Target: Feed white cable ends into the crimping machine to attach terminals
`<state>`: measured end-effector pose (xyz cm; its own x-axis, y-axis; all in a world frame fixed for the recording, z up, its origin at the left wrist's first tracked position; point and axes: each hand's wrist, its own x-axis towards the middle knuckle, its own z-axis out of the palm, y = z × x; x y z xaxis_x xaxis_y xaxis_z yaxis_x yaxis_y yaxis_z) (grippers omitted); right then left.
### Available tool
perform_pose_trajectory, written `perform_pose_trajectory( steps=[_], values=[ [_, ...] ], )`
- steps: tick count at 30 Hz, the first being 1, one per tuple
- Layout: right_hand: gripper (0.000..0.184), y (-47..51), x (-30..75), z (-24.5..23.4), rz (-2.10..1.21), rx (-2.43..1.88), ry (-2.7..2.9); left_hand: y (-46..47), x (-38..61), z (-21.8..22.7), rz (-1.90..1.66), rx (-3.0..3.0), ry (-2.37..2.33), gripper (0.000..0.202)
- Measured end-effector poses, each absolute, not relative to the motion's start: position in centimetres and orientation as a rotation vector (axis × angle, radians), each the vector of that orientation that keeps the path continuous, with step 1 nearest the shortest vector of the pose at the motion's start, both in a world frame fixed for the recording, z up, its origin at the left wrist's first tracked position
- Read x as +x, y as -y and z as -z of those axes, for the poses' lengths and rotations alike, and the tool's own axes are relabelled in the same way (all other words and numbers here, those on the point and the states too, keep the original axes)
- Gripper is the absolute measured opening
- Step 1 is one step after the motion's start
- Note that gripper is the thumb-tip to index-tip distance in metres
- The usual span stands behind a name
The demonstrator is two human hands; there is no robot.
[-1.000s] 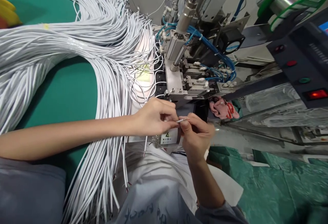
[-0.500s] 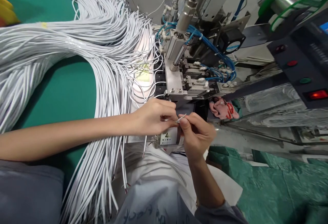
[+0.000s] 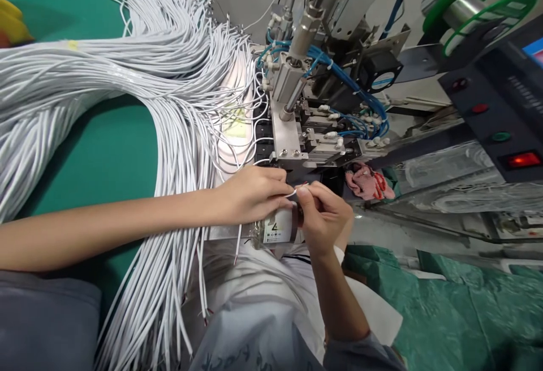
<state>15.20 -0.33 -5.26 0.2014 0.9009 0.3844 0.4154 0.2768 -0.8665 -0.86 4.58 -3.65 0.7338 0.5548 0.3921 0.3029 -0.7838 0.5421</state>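
Note:
A thin white cable (image 3: 290, 194) runs between my two hands, just in front of the machine. My left hand (image 3: 254, 193) is closed on it, fingers pinched together. With thumb and forefinger, my right hand (image 3: 323, 212) grips the cable's end, where fine wire tips, one reddish, stick out. Most of the held cable is hidden behind my left fingers. Beside my left forearm lies a big bundle of white cables (image 3: 178, 150), some with bare reddish ends hanging at the front. Above my hands stands the machine's metal clamp block (image 3: 285, 139), with several white cables leading into it.
A label plate (image 3: 278, 228) sits just below my hands. Blue air tubes (image 3: 339, 71) loop over the machine. At right are a control box (image 3: 496, 99) with buttons, a green-flanged spool (image 3: 466, 12) and a pink cloth (image 3: 367, 181). A green mat (image 3: 123, 145) covers the table.
My left fingers have straightened a little and drawn slightly left, away from the right hand. More of the cable shows between the hands, and its reddish wire tip is now visible.

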Motion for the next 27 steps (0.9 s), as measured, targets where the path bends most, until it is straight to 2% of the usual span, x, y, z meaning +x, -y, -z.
perform_pose_trajectory(
  steps=[3,8,14,19,27],
  values=[
    [0.023,0.4,15.2,6.4,-0.604,-1.365,1.333,-5.0,-0.9,3.5,-0.622,2.491,-0.6,0.028],
    [0.028,-0.9,17.1,8.7,-0.858,-1.428,1.366,-6.0,-1.2,4.1,-0.31,2.727,-0.771,0.026],
    [0.027,-2.3,17.3,10.5,-1.224,-1.341,1.222,-6.2,-1.0,4.6,-0.198,2.805,-0.849,0.025],
    [0.028,-2.4,16.7,10.6,-1.331,-1.23,1.143,-6.1,-1.0,4.7,-0.17,2.854,-0.843,0.026],
    [0.032,-2.5,16.9,10.5,-1.289,-1.294,1.225,-6.1,-0.8,4.3,-0.001,2.915,-0.845,0.032]
  ],
)
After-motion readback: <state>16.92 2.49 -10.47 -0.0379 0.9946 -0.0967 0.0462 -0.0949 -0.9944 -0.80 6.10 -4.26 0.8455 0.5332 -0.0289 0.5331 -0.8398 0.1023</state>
